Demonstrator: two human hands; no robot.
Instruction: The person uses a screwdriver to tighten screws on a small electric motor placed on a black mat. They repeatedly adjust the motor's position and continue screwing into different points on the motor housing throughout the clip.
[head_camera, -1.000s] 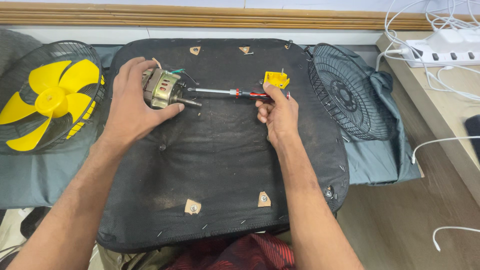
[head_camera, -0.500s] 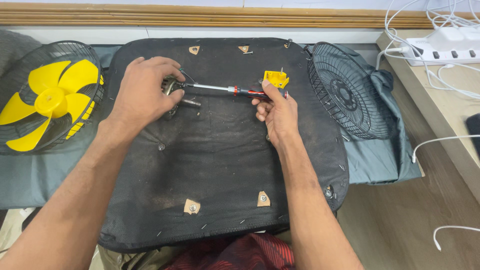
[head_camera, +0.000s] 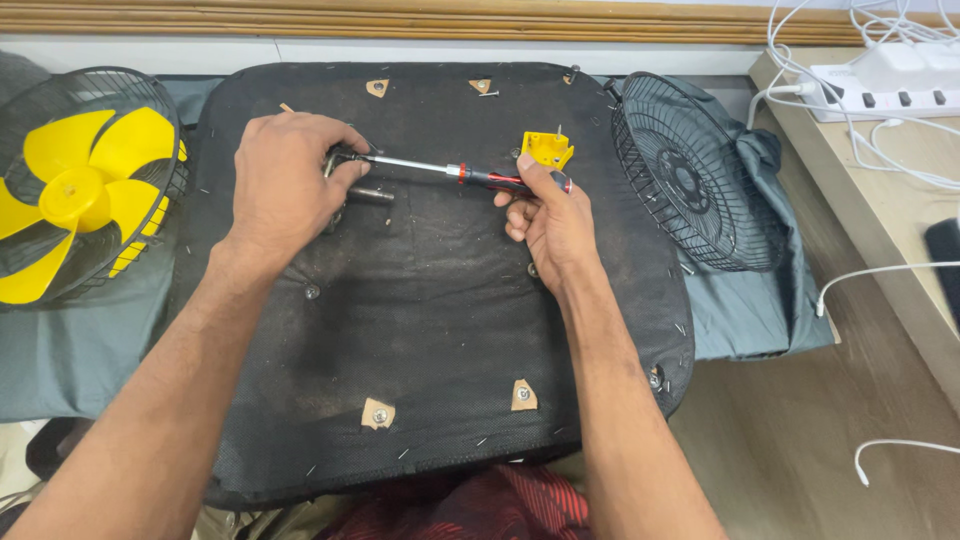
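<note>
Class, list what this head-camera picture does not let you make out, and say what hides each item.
1. The screwdriver tip, head view: covered by the left hand.
2. The part under the left hand: only a dark shaft sticks out; the hand hides the rest.
3. The screwdriver handle's end: wrapped by the right hand.
4. The yellow fan blades: cut off by the left edge.
5. The power strip: cut off by the right edge.
</note>
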